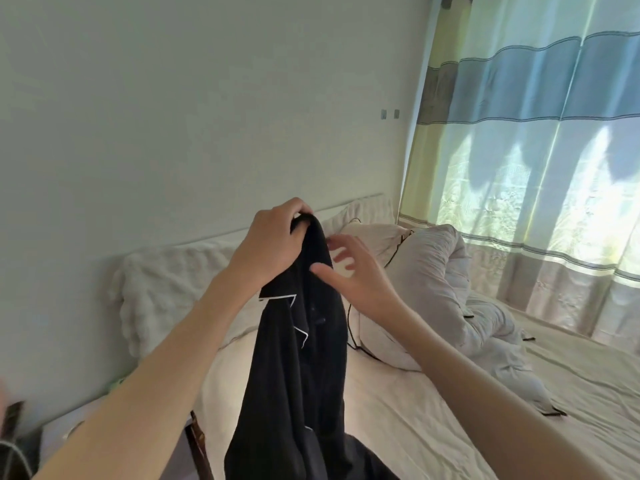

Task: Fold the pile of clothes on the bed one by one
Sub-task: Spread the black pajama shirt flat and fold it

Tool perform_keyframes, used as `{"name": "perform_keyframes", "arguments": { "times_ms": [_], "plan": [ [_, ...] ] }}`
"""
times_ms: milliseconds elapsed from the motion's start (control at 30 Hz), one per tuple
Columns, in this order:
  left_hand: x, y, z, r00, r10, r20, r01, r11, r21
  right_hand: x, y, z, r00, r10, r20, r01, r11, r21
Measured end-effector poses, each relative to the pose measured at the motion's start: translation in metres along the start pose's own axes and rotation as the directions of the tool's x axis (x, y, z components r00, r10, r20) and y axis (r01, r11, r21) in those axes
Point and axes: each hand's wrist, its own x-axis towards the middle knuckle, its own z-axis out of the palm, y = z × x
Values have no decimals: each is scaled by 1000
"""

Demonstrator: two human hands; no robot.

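Note:
A black shirt with thin white piping on its collar hangs in the air above the bed. My left hand grips the shirt's top edge and holds it up. My right hand is just to the right of the garment at collar height, fingers spread and relaxed; its thumb touches the black fabric. The shirt's lower part runs down out of the frame's bottom edge. The pile of clothes is out of view.
White pillows lie along the headboard against the pale wall. A crumpled grey duvet with a black cord sits at the right. Striped curtains cover a bright window. A dark object shows at the lower left.

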Motion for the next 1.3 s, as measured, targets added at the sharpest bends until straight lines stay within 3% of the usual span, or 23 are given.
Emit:
{"name": "perform_keyframes", "arguments": {
  "times_ms": [267,367,500,667,733,867,1000,1133,1300],
  "plan": [
    [-12,-16,-15,997,-76,-29,77,997,17,-15,20,25,987,159,3,-154,960,-236],
    [-28,-42,-21,991,-133,-2,132,977,171,-25,47,4,975,219,-35,-217,909,-356],
    [-63,-73,-3,956,-227,183,133,898,421,-38,79,-29,965,256,-61,-243,781,-575],
    [-92,-91,17,932,-309,190,204,878,433,-54,91,-48,949,298,-104,-307,791,-529],
    [-100,-98,18,928,-343,147,263,880,395,-60,91,-57,940,316,-130,-337,798,-500],
    [-111,-107,32,916,-371,151,352,926,139,-83,85,-70,901,385,-201,-433,834,-342],
    [-127,-104,51,851,-424,309,476,872,-115,-113,79,-81,849,519,-98,-527,845,-90],
    [-144,-92,46,831,-334,446,445,879,-171,-137,70,-106,744,666,56,-668,743,46],
    [-154,-56,11,830,-172,531,384,866,-321,-160,40,-141,773,616,150,-627,779,29]
  ]
}}
